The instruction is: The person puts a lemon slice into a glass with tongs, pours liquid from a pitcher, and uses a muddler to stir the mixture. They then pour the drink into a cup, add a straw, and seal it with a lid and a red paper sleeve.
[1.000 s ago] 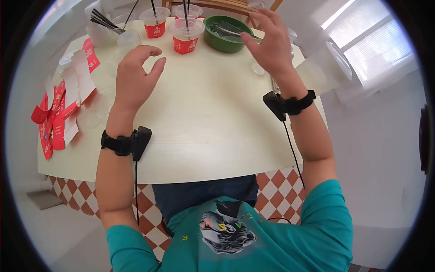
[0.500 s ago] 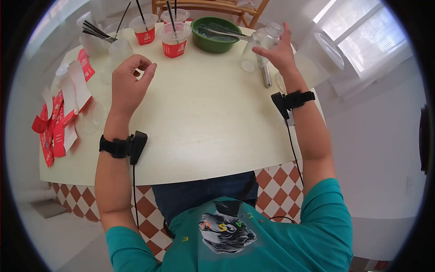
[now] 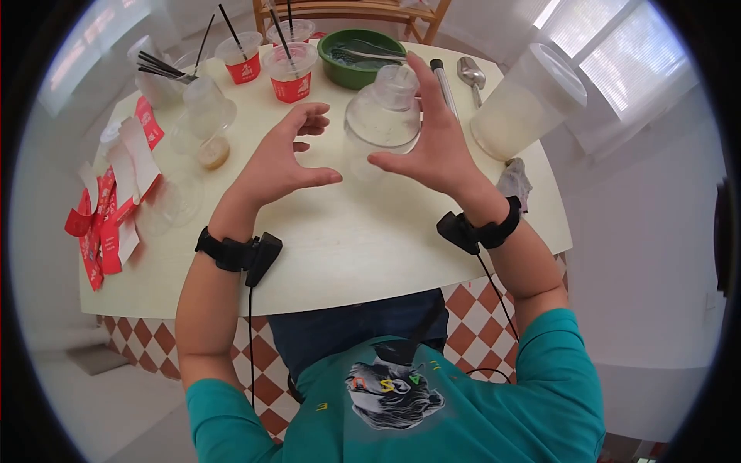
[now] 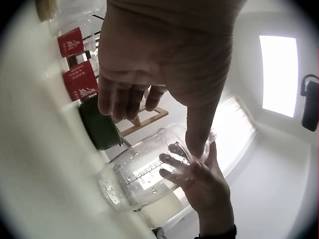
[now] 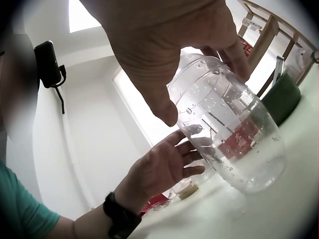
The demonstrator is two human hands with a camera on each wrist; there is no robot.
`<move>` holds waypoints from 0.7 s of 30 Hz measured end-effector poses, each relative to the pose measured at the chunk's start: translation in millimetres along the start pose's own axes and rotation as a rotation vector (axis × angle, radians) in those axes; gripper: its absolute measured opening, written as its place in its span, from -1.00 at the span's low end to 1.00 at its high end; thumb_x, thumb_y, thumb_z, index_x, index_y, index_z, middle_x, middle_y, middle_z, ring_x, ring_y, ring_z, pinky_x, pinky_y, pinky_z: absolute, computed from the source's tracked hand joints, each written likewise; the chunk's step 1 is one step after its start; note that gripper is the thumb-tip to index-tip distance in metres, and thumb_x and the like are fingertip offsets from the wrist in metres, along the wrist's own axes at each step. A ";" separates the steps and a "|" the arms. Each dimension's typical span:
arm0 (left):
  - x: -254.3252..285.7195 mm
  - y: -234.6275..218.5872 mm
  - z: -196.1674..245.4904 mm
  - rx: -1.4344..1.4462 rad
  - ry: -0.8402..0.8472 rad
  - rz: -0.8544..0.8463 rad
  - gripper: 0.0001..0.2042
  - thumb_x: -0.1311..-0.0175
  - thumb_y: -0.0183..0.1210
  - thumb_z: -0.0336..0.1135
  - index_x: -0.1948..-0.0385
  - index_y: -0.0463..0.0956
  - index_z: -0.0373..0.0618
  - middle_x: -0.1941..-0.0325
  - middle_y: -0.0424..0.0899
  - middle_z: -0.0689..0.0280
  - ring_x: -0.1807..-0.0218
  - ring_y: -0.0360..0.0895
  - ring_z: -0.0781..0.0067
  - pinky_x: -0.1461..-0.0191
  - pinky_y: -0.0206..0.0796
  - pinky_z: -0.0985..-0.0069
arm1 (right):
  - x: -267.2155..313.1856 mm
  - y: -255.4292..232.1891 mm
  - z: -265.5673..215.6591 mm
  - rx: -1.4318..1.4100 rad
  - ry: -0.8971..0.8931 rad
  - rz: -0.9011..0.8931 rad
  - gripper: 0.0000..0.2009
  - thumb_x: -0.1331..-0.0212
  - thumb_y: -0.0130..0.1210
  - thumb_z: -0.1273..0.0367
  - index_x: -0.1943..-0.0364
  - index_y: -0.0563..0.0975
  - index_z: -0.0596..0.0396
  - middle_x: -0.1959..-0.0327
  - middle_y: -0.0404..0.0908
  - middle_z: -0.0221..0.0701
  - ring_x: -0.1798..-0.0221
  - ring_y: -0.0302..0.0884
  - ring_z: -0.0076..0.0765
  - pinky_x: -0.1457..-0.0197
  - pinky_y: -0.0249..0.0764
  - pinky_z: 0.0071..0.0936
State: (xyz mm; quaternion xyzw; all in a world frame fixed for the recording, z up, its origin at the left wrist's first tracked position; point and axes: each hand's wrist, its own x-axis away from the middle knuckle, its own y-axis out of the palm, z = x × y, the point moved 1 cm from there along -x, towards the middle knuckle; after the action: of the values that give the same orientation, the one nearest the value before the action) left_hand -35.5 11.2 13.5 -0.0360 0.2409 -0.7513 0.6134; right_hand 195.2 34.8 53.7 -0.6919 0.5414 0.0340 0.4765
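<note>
My right hand (image 3: 444,150) grips a clear plastic shaker (image 3: 374,127) around its upper part, with thumb and fingers on opposite sides. Water drops cling to its wall, and the left wrist view shows a printed measuring scale on the shaker (image 4: 144,174). The shaker stands upright, its base low over the table in front of me. My left hand (image 3: 282,162) hovers left of it, thumb and fingers spread apart with nothing between them. In the right wrist view the left hand (image 5: 159,167) appears behind the shaker, palm turned toward it.
Behind stand cups with red sleeves (image 3: 292,87) and black straws, beside a green basin (image 3: 347,80) holding a utensil. On the right are a dark-tipped rod (image 3: 445,89), a metal scoop (image 3: 471,73), a translucent pitcher (image 3: 517,116) and a cloth (image 3: 515,184). Red-white paper sleeves (image 3: 116,185) lie left.
My right hand has taken hold of the shaker at the right of the table and brought it left and nearer to the middle. My left hand has moved right toward it, its fingers opening.
</note>
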 end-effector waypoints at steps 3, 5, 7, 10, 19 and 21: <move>-5.0 12.0 -3.8 0.155 0.041 -0.083 0.00 0.39 0.55 -0.18 -0.26 0.17 -0.12 -0.14 0.46 0.21 -0.19 0.41 0.31 -0.28 0.23 0.34 | -1.0 13.7 -24.2 -0.123 -0.061 -0.102 0.08 0.36 0.44 0.30 -0.38 0.02 -0.07 -0.21 0.35 -0.16 -0.23 0.36 -0.04 -0.25 0.35 -0.24; -3.4 10.8 -2.0 0.287 0.034 -0.136 -0.01 0.39 0.54 -0.23 -0.27 0.18 -0.14 -0.21 0.42 0.23 -0.25 0.37 0.32 -0.30 0.21 0.36 | -4.8 21.0 -28.1 -0.171 -0.044 -0.173 0.08 0.35 0.46 0.32 -0.39 0.02 -0.05 -0.23 0.34 -0.20 -0.24 0.36 -0.14 -0.29 0.31 -0.27; -1.8 8.0 -0.4 0.326 0.028 -0.107 -0.01 0.39 0.54 -0.25 -0.27 0.17 -0.15 -0.22 0.41 0.25 -0.26 0.36 0.33 -0.31 0.21 0.37 | -10.6 27.5 -26.7 -0.201 -0.070 -0.153 0.07 0.36 0.46 0.34 -0.38 0.04 -0.05 -0.24 0.34 -0.20 -0.25 0.37 -0.13 -0.30 0.32 -0.28; -3.0 6.3 -1.9 0.367 0.039 -0.070 -0.01 0.39 0.53 -0.27 -0.27 0.17 -0.15 -0.23 0.41 0.27 -0.26 0.36 0.36 -0.31 0.21 0.39 | -14.4 34.6 -27.8 -0.223 -0.098 -0.140 0.05 0.36 0.46 0.34 -0.36 0.06 -0.05 -0.21 0.38 -0.19 -0.22 0.39 -0.12 -0.27 0.35 -0.29; -3.4 6.9 -3.6 0.327 0.038 -0.061 -0.04 0.38 0.49 -0.30 -0.27 0.19 -0.13 -0.22 0.42 0.28 -0.25 0.36 0.36 -0.30 0.22 0.39 | -19.5 39.6 -20.9 -0.246 -0.169 -0.096 -0.01 0.35 0.44 0.38 -0.33 0.12 -0.02 -0.12 0.44 -0.23 -0.17 0.45 -0.22 -0.23 0.40 -0.30; -2.5 7.4 -2.1 0.320 0.039 -0.056 -0.04 0.39 0.48 -0.31 -0.27 0.19 -0.13 -0.21 0.43 0.28 -0.25 0.36 0.36 -0.30 0.22 0.39 | -18.7 41.7 -20.1 -0.291 -0.154 -0.093 -0.02 0.35 0.44 0.38 -0.32 0.13 -0.01 -0.12 0.43 -0.24 -0.16 0.45 -0.24 -0.23 0.41 -0.30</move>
State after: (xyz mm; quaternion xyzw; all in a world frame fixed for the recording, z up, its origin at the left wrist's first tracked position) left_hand -29.0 13.3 9.3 0.0702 0.1287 -0.7973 0.5855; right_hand 145.6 35.9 49.2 -0.7731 0.4601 0.1431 0.4126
